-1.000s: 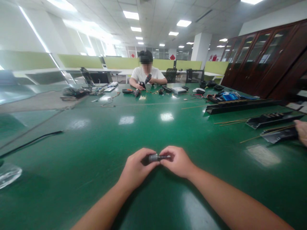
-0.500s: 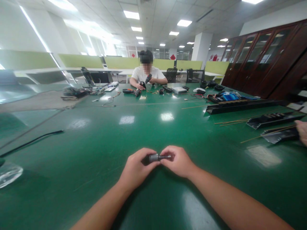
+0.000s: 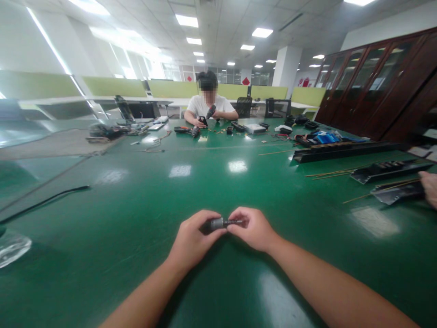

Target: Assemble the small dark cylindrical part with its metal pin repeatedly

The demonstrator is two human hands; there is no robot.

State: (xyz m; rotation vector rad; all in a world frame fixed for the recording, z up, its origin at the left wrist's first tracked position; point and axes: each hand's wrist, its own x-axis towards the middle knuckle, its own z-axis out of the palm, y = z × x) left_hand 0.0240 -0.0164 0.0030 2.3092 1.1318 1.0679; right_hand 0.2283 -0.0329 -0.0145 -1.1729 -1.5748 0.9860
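The grey cylinder (image 3: 216,223) and its thin dark shaft (image 3: 232,222), held over the green table (image 3: 136,200), sit barely further left than half a second ago; the two-handed hold seems unbroken. The left hand's (image 3: 193,234) fingers pinch the cylinder, the right hand's (image 3: 254,230) the shaft; both wrists angle inward.

An open-plan office with workshop gear in it. Lime partitions (image 3: 170,90) and white desks (image 3: 172,102) run across the upper part of the frame, with dark chairs (image 3: 243,107) right of centre. Flat lights (image 3: 262,33) sit in the panelled ceiling (image 3: 225,18); bright windows (image 3: 126,57) fill the upper left, tall glass-fronted wooden cabinets (image 3: 392,98) the upper right. The workshop side shows on the green desk (image 3: 136,205): a power tool (image 3: 184,130) at upper middle, black channels (image 3: 327,154) and thin rods (image 3: 327,174) at the right.
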